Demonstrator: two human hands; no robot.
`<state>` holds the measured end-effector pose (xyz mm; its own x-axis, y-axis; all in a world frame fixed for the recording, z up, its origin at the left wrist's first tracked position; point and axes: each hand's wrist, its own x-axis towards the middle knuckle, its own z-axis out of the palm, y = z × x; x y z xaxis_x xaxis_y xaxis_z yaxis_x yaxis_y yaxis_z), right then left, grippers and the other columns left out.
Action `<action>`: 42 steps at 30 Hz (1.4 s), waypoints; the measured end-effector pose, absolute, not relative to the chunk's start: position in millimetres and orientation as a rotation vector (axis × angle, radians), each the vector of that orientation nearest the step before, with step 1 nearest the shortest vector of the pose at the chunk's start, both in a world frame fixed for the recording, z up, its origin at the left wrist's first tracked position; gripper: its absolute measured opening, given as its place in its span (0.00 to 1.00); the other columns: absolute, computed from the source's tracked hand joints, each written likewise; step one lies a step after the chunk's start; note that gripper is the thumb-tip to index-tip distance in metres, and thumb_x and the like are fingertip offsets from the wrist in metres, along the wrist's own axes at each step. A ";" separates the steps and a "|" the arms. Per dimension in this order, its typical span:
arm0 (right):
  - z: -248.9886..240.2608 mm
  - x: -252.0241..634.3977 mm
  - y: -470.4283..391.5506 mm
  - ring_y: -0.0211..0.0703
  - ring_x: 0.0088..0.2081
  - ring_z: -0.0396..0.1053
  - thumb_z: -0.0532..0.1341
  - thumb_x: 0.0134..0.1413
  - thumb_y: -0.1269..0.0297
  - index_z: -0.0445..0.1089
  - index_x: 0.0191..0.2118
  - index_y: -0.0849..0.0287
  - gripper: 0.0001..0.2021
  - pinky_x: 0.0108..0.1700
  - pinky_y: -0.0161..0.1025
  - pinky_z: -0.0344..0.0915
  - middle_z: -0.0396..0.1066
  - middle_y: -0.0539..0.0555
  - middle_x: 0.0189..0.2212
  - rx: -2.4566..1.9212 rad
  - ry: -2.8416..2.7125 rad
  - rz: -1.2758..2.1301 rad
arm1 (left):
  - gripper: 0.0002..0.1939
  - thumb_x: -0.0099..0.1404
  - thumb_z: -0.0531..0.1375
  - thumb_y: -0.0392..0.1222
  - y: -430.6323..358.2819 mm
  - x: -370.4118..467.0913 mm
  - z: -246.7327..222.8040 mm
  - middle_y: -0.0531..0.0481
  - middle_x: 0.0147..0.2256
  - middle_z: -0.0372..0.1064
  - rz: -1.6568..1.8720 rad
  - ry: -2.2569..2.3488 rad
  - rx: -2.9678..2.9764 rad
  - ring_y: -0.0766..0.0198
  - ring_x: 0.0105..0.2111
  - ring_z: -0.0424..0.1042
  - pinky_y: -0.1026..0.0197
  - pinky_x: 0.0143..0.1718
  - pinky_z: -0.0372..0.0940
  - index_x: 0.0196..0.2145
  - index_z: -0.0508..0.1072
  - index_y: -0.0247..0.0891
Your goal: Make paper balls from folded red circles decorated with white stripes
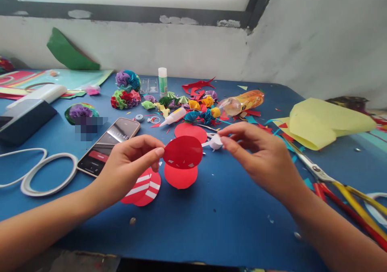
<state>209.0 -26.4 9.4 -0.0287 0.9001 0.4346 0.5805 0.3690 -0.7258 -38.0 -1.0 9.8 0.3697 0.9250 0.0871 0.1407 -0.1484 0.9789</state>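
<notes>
My left hand [137, 157] pinches the left edge of a red paper circle [183, 153] held up above the table. Small whitish bits show along its lower part. In the fingertips of my right hand [252, 153] is a thin, curled white strip [215, 142], whose narrow end reaches the circle's right edge; whether it is stuck there I cannot tell. Behind and below lie another red paper circle [190, 131] and a red paper piece [180, 178]. Overlapping red circles with white stripes [152, 188] rest beside my left wrist.
A phone [116, 137] and coiled white cable [50, 175] lie left. Paper flowers [128, 80], a glue stick [162, 82], a glue bottle [173, 116] and a plastic bottle [242, 102] are at the back. Scissors [317, 171] and yellow-green paper [320, 122] lie right.
</notes>
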 end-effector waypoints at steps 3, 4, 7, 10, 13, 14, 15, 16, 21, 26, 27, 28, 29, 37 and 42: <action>6.7 197.9 -31.6 0.36 0.25 0.70 0.59 0.55 0.62 0.72 0.38 0.58 0.08 0.24 0.32 0.68 0.73 0.50 0.26 -1.217 -1.692 0.882 | 0.05 0.61 0.60 0.40 -1.2 -37.2 10.9 0.55 0.21 0.66 0.933 0.986 1.615 0.71 0.22 0.66 0.69 0.24 0.64 0.30 0.72 0.37; 5.9 194.9 -32.8 0.36 0.25 0.70 0.60 0.55 0.62 0.72 0.39 0.58 0.08 0.25 0.32 0.68 0.74 0.50 0.26 -1.195 -1.674 0.954 | 0.04 0.60 0.60 0.39 -1.4 -36.7 11.3 0.55 0.21 0.66 0.935 0.986 1.631 0.71 0.22 0.66 0.69 0.24 0.64 0.30 0.73 0.37; 4.6 189.6 -34.8 0.38 0.28 0.73 0.63 0.51 0.64 0.73 0.37 0.58 0.07 0.28 0.33 0.71 0.76 0.51 0.29 -1.147 -1.635 0.975 | 0.04 0.61 0.60 0.39 -1.9 -36.1 11.6 0.55 0.22 0.66 0.943 0.989 1.696 0.71 0.23 0.66 0.70 0.24 0.63 0.30 0.73 0.37; 5.1 190.2 -35.9 0.39 0.31 0.74 0.63 0.51 0.70 0.74 0.36 0.55 0.05 0.31 0.33 0.72 0.77 0.50 0.31 -1.091 -1.700 0.834 | 0.04 0.62 0.58 0.38 0.0 -38.2 10.1 0.54 0.25 0.67 0.939 0.962 1.829 0.71 0.25 0.66 0.70 0.25 0.64 0.32 0.72 0.37; 6.0 194.0 -38.0 0.39 0.36 0.74 0.61 0.52 0.75 0.74 0.37 0.53 0.10 0.37 0.34 0.72 0.77 0.49 0.34 -1.004 -1.858 0.596 | 0.05 0.63 0.57 0.35 6.3 -42.4 8.8 0.51 0.31 0.70 0.898 0.889 2.036 0.69 0.31 0.69 0.68 0.31 0.66 0.37 0.72 0.38; 6.0 195.3 -38.8 0.40 0.37 0.74 0.61 0.52 0.77 0.74 0.38 0.53 0.12 0.39 0.35 0.72 0.76 0.50 0.35 -0.971 -1.907 0.528 | 0.06 0.63 0.57 0.34 9.1 -43.9 8.9 0.50 0.33 0.70 0.881 0.849 2.109 0.68 0.32 0.69 0.67 0.32 0.66 0.38 0.72 0.38; 5.8 196.3 -39.4 0.40 0.37 0.74 0.60 0.52 0.78 0.73 0.39 0.53 0.13 0.41 0.35 0.72 0.76 0.50 0.36 -0.939 -1.950 0.473 | 0.07 0.63 0.56 0.32 12.1 -45.3 9.5 0.50 0.34 0.70 0.866 0.804 2.173 0.68 0.33 0.69 0.67 0.33 0.66 0.38 0.72 0.39; 5.3 197.1 -39.9 0.40 0.38 0.74 0.60 0.52 0.79 0.73 0.39 0.53 0.13 0.42 0.35 0.72 0.76 0.51 0.37 -0.913 -1.989 0.431 | 0.08 0.63 0.56 0.32 15.0 -46.5 10.3 0.50 0.34 0.70 0.851 0.759 2.228 0.68 0.34 0.69 0.67 0.33 0.66 0.38 0.72 0.39; -1.5 198.0 -38.0 0.38 0.41 0.73 0.59 0.52 0.80 0.73 0.40 0.58 0.13 0.45 0.32 0.70 0.75 0.55 0.39 -0.835 -2.141 0.342 | 0.08 0.62 0.56 0.30 24.9 -50.1 14.0 0.49 0.35 0.69 0.753 0.635 2.461 0.68 0.34 0.69 0.66 0.35 0.65 0.37 0.72 0.38; -7.1 198.6 -34.9 0.40 0.42 0.73 0.58 0.53 0.78 0.73 0.40 0.59 0.11 0.44 0.34 0.71 0.75 0.57 0.39 -0.841 -2.218 0.327 | 0.10 0.62 0.55 0.30 28.3 -53.9 10.2 0.47 0.38 0.70 0.564 0.526 2.704 0.67 0.36 0.70 0.66 0.37 0.64 0.39 0.72 0.39; -7.4 198.9 -34.8 0.40 0.42 0.73 0.58 0.53 0.78 0.73 0.40 0.58 0.11 0.44 0.34 0.71 0.75 0.57 0.40 -0.843 -2.228 0.329 | 0.11 0.62 0.55 0.30 28.7 -54.7 9.2 0.47 0.38 0.70 0.546 0.521 2.732 0.67 0.36 0.70 0.65 0.37 0.64 0.39 0.72 0.39; -7.6 199.1 -34.8 0.40 0.42 0.73 0.58 0.54 0.78 0.73 0.40 0.58 0.11 0.44 0.35 0.71 0.75 0.57 0.40 -0.846 -2.238 0.334 | 0.11 0.62 0.54 0.30 29.0 -55.4 8.4 0.47 0.38 0.70 0.532 0.521 2.755 0.67 0.35 0.70 0.65 0.36 0.64 0.39 0.72 0.40; -7.8 199.4 -34.9 0.40 0.42 0.73 0.57 0.54 0.77 0.72 0.40 0.57 0.11 0.44 0.35 0.71 0.74 0.57 0.40 -0.846 -2.247 0.340 | 0.11 0.62 0.54 0.31 29.3 -56.0 7.8 0.46 0.38 0.71 0.516 0.528 2.774 0.66 0.35 0.71 0.65 0.36 0.64 0.39 0.73 0.41; -11.6 199.8 -35.2 0.41 0.42 0.72 0.56 0.55 0.76 0.72 0.40 0.59 0.10 0.43 0.37 0.71 0.73 0.59 0.41 -0.837 -2.320 0.370 | 0.11 0.61 0.54 0.32 29.6 -57.2 9.1 0.47 0.37 0.71 0.482 0.525 2.889 0.67 0.30 0.70 0.66 0.32 0.63 0.36 0.74 0.42; -12.5 198.2 -35.3 0.43 0.41 0.72 0.56 0.55 0.77 0.72 0.39 0.62 0.10 0.42 0.37 0.71 0.73 0.60 0.40 -0.832 -2.355 0.358 | 0.10 0.61 0.55 0.32 28.9 -57.6 10.0 0.47 0.38 0.72 0.445 0.497 2.909 0.67 0.30 0.70 0.65 0.31 0.61 0.36 0.74 0.42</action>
